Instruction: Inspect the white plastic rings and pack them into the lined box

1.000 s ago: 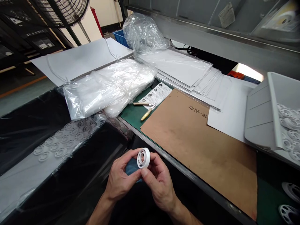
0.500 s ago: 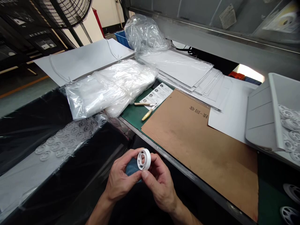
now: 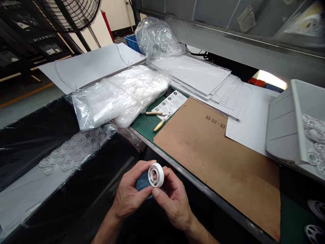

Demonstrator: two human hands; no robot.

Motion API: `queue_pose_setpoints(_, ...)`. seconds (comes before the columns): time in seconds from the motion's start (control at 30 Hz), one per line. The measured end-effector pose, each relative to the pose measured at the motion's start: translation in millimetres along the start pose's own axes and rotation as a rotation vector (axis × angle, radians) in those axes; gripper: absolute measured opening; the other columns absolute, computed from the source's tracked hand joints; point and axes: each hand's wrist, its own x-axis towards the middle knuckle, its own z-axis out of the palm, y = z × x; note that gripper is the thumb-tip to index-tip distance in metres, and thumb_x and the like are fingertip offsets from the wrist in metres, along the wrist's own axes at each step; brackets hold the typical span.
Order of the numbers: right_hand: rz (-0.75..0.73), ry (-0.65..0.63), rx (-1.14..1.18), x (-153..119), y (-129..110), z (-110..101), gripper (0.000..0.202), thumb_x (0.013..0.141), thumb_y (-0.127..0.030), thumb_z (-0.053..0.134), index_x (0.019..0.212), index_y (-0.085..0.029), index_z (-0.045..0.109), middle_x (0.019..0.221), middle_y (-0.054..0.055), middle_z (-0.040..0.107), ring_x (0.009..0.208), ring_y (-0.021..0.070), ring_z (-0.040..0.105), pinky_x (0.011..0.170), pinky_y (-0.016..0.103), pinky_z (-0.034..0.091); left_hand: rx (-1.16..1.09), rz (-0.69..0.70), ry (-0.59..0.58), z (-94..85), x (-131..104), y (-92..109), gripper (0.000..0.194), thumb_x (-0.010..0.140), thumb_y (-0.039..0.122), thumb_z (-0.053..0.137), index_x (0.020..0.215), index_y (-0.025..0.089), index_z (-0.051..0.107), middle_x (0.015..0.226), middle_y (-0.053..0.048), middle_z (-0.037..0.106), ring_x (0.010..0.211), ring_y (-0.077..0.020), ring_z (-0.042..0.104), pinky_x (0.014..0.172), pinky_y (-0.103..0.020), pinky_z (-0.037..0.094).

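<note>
the ring [image 3: 160, 175] stands on edge between the left hand [image 3: 130, 191] and right hand [image 3: 175, 198], fingertips of both pinched onto its rim, pierced face turned leftward, neither hand nearer.

Printed in dark characters [image 3: 214, 121] on the brown cardboard [image 3: 218, 162], upside down in the head view: apparently 技-回收. On the white printed sheet [image 3: 177, 100], marked with dark round symbols and small print, too small to read. Likewise illegible on the pale label [image 3: 246, 19] at upper right.
</note>
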Motion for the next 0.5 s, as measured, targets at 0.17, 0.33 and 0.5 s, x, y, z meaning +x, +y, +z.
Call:
queue_pose_setpoints(0.17, -0.001, 0.018, 0.022, 2.2, -0.7, -7.9, 0.017, 0.089, -0.035, 0.074, 0.099, -0.024, 0.065, 0.090, 0.000, 0.058, 0.078, 0.0180, 0.051, 0.074, 0.033, 0.044, 0.040, 0.068, 0.049, 0.2, 2.1, -0.1, 0.051, 0.089, 0.020, 0.077, 0.136, 0.035, 0.063, 0.121, -0.003, 0.068, 0.111, -0.0177, 0.066, 0.098, -0.023, 0.051)
queue_pose_setpoints(0.33, -0.093, 0.009, -0.006, 3.7, -0.2, -17.6, 0.018, 0.097, -0.040, 0.070, 0.095, -0.023, 0.073, 0.088, 0.002, 0.063, 0.079, 0.0185, 0.056, 0.074, 0.032, 0.045, 0.067, 0.111, 0.047, 1.3, 7.2, 5.4, 0.047, 0.088, 0.019, 0.077, 0.132, 0.031, 0.065, 0.115, -0.005, 0.071, 0.108, -0.0191, 0.068, 0.097, -0.026, 0.055)
queue_pose_setpoints(0.5, -0.128, 0.092, -0.031, 8.7, -2.5, -16.0, 0.040, 0.102, -0.050, 0.062, 0.076, -0.020, 0.068, 0.076, 0.001, 0.060, 0.070, 0.0155, 0.054, 0.067, 0.029, 0.043, 0.131, 0.066, -0.010, 2.5, -0.7, 5.5, 0.046, 0.084, 0.026, 0.081, 0.128, 0.031, 0.068, 0.116, -0.004, 0.075, 0.104, -0.0217, 0.073, 0.093, -0.027, 0.059)
